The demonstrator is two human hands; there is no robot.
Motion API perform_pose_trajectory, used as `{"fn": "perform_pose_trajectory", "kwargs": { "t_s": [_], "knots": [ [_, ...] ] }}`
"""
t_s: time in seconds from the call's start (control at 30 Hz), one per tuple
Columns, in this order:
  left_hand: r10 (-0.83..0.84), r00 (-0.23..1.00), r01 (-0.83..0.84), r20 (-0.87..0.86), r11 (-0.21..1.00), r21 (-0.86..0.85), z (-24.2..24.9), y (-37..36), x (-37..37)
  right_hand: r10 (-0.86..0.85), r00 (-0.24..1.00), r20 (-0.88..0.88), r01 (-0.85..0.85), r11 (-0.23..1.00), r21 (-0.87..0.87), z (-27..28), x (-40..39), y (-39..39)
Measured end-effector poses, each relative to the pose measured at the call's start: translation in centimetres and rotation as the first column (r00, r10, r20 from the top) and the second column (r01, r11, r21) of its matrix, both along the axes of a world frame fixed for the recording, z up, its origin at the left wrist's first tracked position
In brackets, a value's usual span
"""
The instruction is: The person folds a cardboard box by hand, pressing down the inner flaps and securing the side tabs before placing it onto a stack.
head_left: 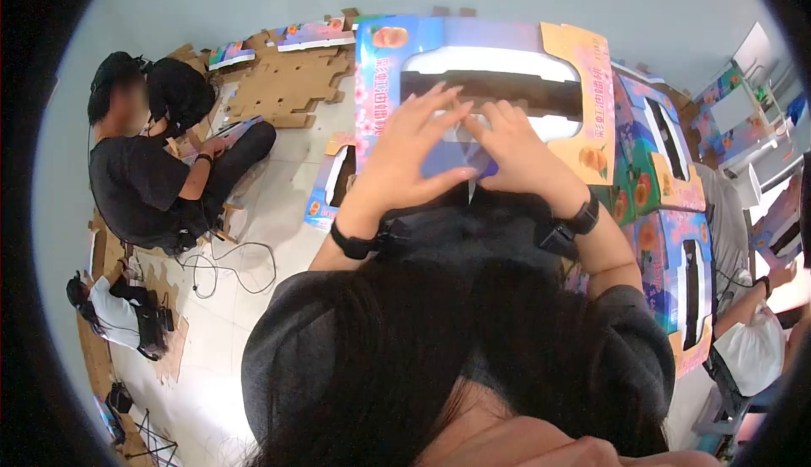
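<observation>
A printed carton [494, 38] in blue, pink and yellow, with peach pictures and a wide cut-out window, stands right in front of me. My left hand [416, 147] lies over its near left part, fingers spread and thumb pointing right. From the other side my right hand [522, 152] reaches over the carton, fingers stretched and slightly bent. Both sets of fingertips come close together at the window's near side, above a blue-violet panel [448, 156]. Dark bands [358, 243] go round both my wrists.
More printed cartons [676, 230] are stacked on my right, and another [331, 181] stands low behind my left arm. Flattened cardboard [283, 87] lies at the back. People sit on the left; a black cable [245, 268] loops on the floor. At far right hangs a white plastic bag [750, 353].
</observation>
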State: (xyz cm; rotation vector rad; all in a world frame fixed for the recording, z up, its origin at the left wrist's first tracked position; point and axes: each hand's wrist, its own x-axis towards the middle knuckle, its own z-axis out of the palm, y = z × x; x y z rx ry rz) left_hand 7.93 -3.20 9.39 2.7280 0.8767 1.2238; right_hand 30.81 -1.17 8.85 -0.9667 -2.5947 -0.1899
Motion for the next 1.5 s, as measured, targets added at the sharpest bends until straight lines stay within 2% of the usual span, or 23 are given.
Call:
{"fn": "perform_pose_trajectory", "kwargs": {
  "t_s": [0.1, 0.13, 0.23, 0.27, 0.37, 0.47, 0.57, 0.6, 0.73, 0.83, 1.03, 1.13, 1.23, 1.33, 1.4, 1.5],
  "knots": [
    [0.125, 0.989, -0.125, -0.074, 0.992, 0.013, -2.5, 1.5, 1.9, -0.003, 1.000, -0.027, 0.002, 1.000, -0.014, -0.6, -0.2, -0.4],
    [0.210, 0.971, -0.200, -0.111, 0.975, 0.093, -3.2, 2.0, 2.3, -0.018, 0.999, -0.031, 0.017, 1.000, -0.026, -0.6, -0.4, -0.6],
    [0.228, 0.972, -0.229, 0.063, 0.973, 0.006, -4.0, 2.3, 3.0, -0.056, 0.998, -0.016, 0.055, 0.996, -0.064, -0.5, -0.4, -1.0],
    [0.226, 0.973, -0.226, 0.051, 0.974, -0.005, -4.2, 2.2, 3.0, -0.063, 0.998, -0.007, 0.063, 0.995, -0.080, -0.5, -0.4, -1.2],
    [0.238, 0.971, -0.238, 0.028, 0.971, -0.019, -4.4, 2.0, 2.8, -0.019, 0.999, -0.045, 0.026, 0.985, 0.168, -0.1, 0.6, -1.8],
    [0.257, 0.966, -0.258, 0.026, 0.966, 0.030, -4.5, 1.7, 2.8, -0.064, 0.987, -0.147, 0.088, 0.983, 0.163, 1.2, 2.0, -2.3],
    [0.256, 0.966, -0.258, 0.032, 0.962, 0.089, -5.1, 1.5, 2.7, -0.223, 0.960, -0.168, 0.256, 0.943, 0.210, 0.7, 3.7, -1.4],
    [0.250, 0.967, -0.254, 0.051, 0.962, 0.098, -5.3, 1.3, 2.7, -0.305, 0.933, -0.191, 0.336, 0.928, 0.161, 1.4, 3.3, -2.1],
    [0.233, 0.970, -0.241, 0.073, 0.962, 0.129, -5.5, 0.0, 2.9, -0.325, 0.918, -0.225, 0.374, 0.899, 0.227, -1.4, 4.2, -1.9],
    [0.237, 0.970, -0.243, 0.060, 0.960, 0.137, -6.1, -0.1, 2.7, -0.324, 0.904, -0.278, 0.385, 0.899, 0.206, -2.0, 4.0, -2.6],
    [0.230, 0.971, -0.237, 0.059, 0.952, 0.193, -6.4, -0.1, 2.5, -0.331, 0.897, -0.292, 0.412, 0.866, 0.284, -3.0, 3.8, -3.4],
    [0.233, 0.971, -0.239, 0.053, 0.953, 0.186, -6.7, -0.4, 2.6, -0.252, 0.911, -0.327, 0.351, 0.890, 0.291, -3.3, 4.2, -3.8],
    [0.237, 0.969, -0.248, 0.076, 0.941, 0.231, -7.0, -0.3, 2.5, -0.115, 0.886, -0.448, 0.256, 0.929, 0.266, -2.8, 4.7, -4.4],
    [0.239, 0.966, -0.255, 0.095, 0.943, 0.213, -6.9, -0.4, 2.4, 0.027, 0.878, -0.478, 0.220, 0.864, 0.452, 0.3, 5.5, -5.0],
    [0.231, 0.969, -0.243, 0.083, 0.945, 0.218, -6.9, -0.8, 2.5, -0.101, 0.848, -0.521, 0.411, 0.746, 0.524, 2.5, 5.4, -5.9],
    [0.212, 0.974, -0.226, 0.084, 0.948, 0.225, -7.6, -1.7, 2.4, -0.121, 0.834, -0.538, 0.471, 0.664, 0.581, 5.8, 5.8, -5.2]
  ]
}}
